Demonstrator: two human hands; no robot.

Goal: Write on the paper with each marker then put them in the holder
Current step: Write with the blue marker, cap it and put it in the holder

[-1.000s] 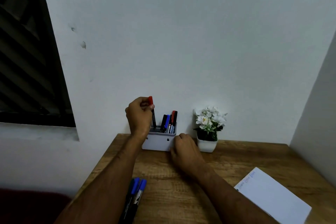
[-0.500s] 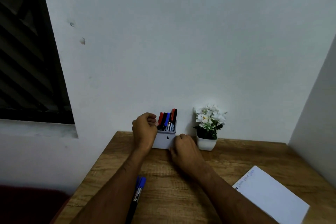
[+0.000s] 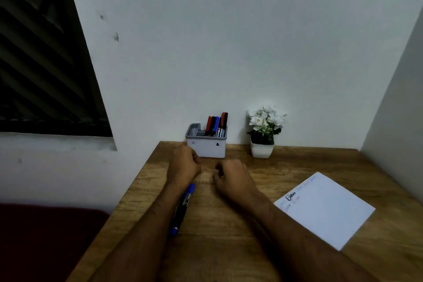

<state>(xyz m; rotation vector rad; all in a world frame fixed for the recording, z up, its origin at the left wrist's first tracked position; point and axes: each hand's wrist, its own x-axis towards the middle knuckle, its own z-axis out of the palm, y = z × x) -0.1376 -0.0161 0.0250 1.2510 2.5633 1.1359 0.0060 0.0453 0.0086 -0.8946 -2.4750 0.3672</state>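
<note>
We see a wooden desk [image 3: 229,247] against a white wall [image 3: 229,41]. At about 4 o'clock from centre lies the white paper [image 3: 325,208], with some writing at its near-left corner. At 12 o'clock stands the grey holder [image 3: 207,147], red, black and blue markers [image 3: 216,123] upright in its right part; at 1 o'clock, a potted plant [image 3: 263,133]. Our left hand [image 3: 184,163] and right hand [image 3: 232,176] rest curled into loose fists, gripping nothing. A blue marker [image 3: 182,209] lies at 7 o'clock, partly under the left forearm.
</note>
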